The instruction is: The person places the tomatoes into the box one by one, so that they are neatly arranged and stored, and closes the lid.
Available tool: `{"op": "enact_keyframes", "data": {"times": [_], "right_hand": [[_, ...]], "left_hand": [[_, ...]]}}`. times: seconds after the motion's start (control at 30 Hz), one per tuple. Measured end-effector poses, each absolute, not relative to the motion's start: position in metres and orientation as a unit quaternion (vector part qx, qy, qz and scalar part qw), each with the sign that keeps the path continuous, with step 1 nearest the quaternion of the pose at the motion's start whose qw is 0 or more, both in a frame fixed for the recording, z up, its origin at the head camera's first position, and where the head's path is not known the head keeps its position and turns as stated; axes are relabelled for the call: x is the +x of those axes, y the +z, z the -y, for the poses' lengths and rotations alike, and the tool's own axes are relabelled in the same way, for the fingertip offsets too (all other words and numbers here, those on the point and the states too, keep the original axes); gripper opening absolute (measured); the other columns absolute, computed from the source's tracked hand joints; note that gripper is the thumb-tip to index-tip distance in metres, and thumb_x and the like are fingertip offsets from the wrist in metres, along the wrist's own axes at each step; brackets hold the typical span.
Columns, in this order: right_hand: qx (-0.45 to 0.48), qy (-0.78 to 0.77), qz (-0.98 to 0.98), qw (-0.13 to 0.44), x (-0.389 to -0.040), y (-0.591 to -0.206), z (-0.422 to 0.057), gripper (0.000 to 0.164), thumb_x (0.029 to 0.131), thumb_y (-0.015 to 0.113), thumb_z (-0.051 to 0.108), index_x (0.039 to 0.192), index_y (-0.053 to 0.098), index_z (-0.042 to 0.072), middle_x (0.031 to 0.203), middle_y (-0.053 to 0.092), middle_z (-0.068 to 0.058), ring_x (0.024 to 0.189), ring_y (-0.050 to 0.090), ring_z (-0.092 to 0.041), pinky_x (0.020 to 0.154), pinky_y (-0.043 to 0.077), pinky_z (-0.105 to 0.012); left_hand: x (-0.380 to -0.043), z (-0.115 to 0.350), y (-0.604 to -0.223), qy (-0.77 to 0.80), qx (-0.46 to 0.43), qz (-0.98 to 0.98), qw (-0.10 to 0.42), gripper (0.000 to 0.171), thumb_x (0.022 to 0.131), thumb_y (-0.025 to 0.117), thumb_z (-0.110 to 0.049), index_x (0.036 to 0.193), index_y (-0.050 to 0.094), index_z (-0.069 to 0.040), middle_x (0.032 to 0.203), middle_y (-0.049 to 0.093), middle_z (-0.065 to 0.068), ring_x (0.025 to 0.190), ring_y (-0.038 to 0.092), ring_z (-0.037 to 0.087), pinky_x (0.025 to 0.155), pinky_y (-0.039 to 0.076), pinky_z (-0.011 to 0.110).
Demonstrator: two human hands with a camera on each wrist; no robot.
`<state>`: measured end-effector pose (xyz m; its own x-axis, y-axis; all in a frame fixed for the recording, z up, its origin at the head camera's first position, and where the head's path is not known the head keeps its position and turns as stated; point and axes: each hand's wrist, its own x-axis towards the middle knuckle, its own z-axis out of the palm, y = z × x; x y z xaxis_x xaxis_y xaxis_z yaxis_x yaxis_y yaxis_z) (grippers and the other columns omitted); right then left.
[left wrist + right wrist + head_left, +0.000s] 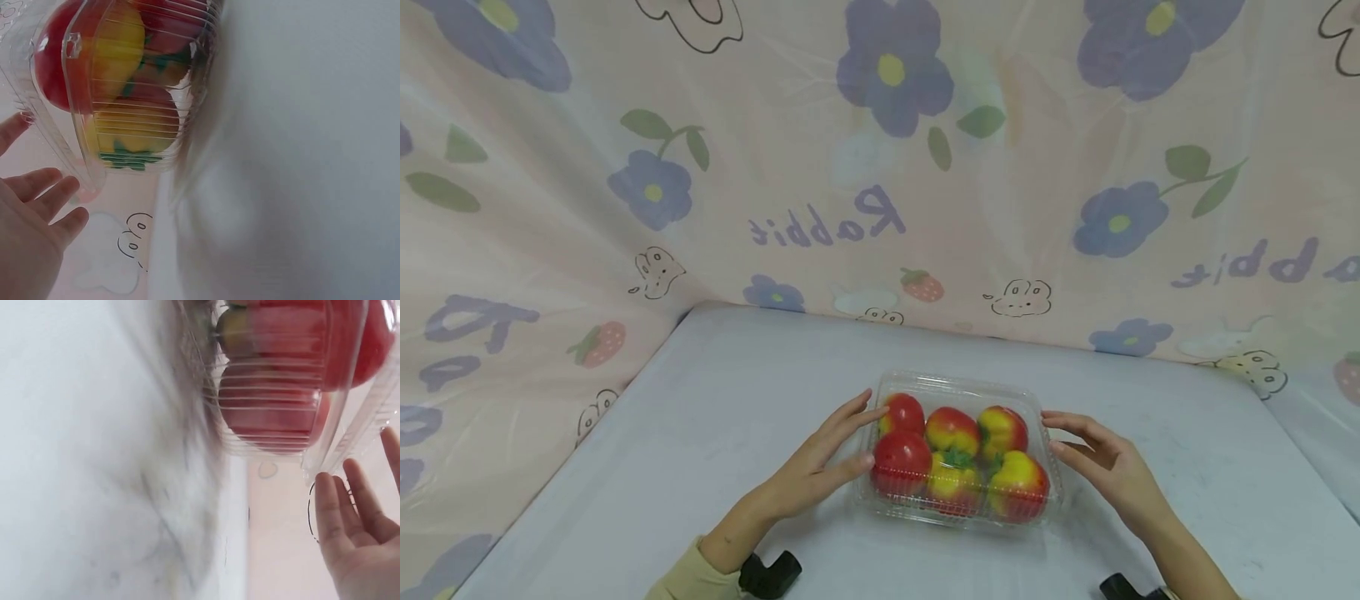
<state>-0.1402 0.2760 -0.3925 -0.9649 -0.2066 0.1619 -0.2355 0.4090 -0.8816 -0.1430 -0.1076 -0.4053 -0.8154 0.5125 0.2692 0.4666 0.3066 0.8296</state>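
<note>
A clear plastic clamshell box [958, 383] sits on the table in the head view, its lid lying over several red and yellow fruits [952, 431] with bits of green leaf. At the box's left side is my left hand [812, 473], fingers spread, thumb and fingertips at the lid's edge. My right hand [1108, 467] is at the opposite side, its fingertips right by the rim. In the left wrist view, the left fingers [55, 199] extend beside the flared lid edge. The right wrist view has the right fingers [331, 515] nearly straight below the rim. Neither hand grips anything.
The box rests on a white tabletop [760, 375]. Behind and to the left hangs a pink curtain [1000, 200] printed with flowers, rabbits and strawberries. A black wrist device [771, 575] is on the left forearm, and another [1127, 587] sits by the right.
</note>
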Motion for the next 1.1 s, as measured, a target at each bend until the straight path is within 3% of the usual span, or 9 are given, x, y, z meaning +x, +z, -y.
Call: {"op": "enact_keyframes", "data": {"times": [0.23,0.4,0.57,0.7,0.8,0.9,1.1], "right_hand": [[0.132,0.518,0.845,-0.012,-0.131,-0.39,-0.276,0.04,0.099,0.054,0.016,0.137,0.047,0.007,0.131,0.051,0.017,0.116,0.05,0.01,0.085,0.049,-0.013],[0.14,0.536,0.83,-0.068,-0.124,-0.389,-0.279,0.048,0.1,0.051,0.014,0.146,0.036,0.011,0.138,0.041,0.02,0.116,0.045,0.015,0.085,0.05,-0.015],[0.157,0.546,0.814,-0.12,-0.123,-0.397,-0.288,0.056,0.098,0.052,0.009,0.148,0.029,0.004,0.136,0.038,0.027,0.113,0.045,0.016,0.082,0.053,-0.019],[0.153,0.538,0.813,-0.162,-0.123,-0.398,-0.292,0.06,0.099,0.051,0.011,0.15,0.022,0.002,0.149,0.035,-0.008,0.111,0.047,0.014,0.083,0.053,-0.021],[0.15,0.533,0.81,-0.192,-0.122,-0.396,-0.294,0.062,0.099,0.049,0.012,0.152,0.016,0.004,0.149,0.025,-0.033,0.11,0.05,0.012,0.083,0.054,-0.023],[0.139,0.525,0.81,-0.221,-0.121,-0.393,-0.295,0.067,0.099,0.05,0.015,0.153,0.012,0.009,0.146,0.027,-0.036,0.109,0.052,0.008,0.084,0.055,-0.026],[0.138,0.521,0.796,-0.275,-0.12,-0.39,-0.299,0.077,0.098,0.052,0.015,0.155,0.0,0.02,0.132,0.044,-0.028,0.104,0.061,-0.008,0.083,0.055,-0.029]], "left_hand": [[-0.142,0.109,-0.407,0.499,0.299,-0.812,0.043,0.056,0.095,0.056,-0.029,0.148,0.038,-0.026,0.16,0.02,0.005,0.145,0.02,0.033,0.103,0.027,0.073],[-0.141,0.111,-0.406,0.5,0.288,-0.813,0.077,0.064,0.09,0.054,-0.023,0.15,0.031,-0.03,0.161,0.017,0.004,0.145,0.017,0.034,0.102,0.026,0.074],[-0.139,0.111,-0.408,0.502,0.276,-0.815,0.088,0.069,0.087,0.052,-0.017,0.151,0.03,-0.031,0.161,0.013,0.004,0.146,0.014,0.034,0.103,0.023,0.075],[-0.139,0.111,-0.407,0.502,0.282,-0.813,0.091,0.069,0.088,0.051,-0.015,0.152,0.028,-0.026,0.162,0.011,0.006,0.147,0.012,0.035,0.104,0.021,0.075],[-0.138,0.112,-0.405,0.498,0.28,-0.815,0.099,0.069,0.09,0.052,-0.018,0.153,0.024,-0.025,0.162,0.01,0.009,0.146,0.016,0.037,0.103,0.022,0.075],[-0.138,0.114,-0.404,0.504,0.271,-0.811,0.119,0.072,0.091,0.054,-0.023,0.154,0.019,-0.025,0.161,0.011,0.012,0.141,0.026,0.04,0.102,0.029,0.072],[-0.139,0.117,-0.401,0.539,0.224,-0.788,0.195,0.077,0.092,0.058,-0.028,0.155,0.015,-0.025,0.155,0.023,0.019,0.13,0.044,0.041,0.1,0.042,0.06]]}}
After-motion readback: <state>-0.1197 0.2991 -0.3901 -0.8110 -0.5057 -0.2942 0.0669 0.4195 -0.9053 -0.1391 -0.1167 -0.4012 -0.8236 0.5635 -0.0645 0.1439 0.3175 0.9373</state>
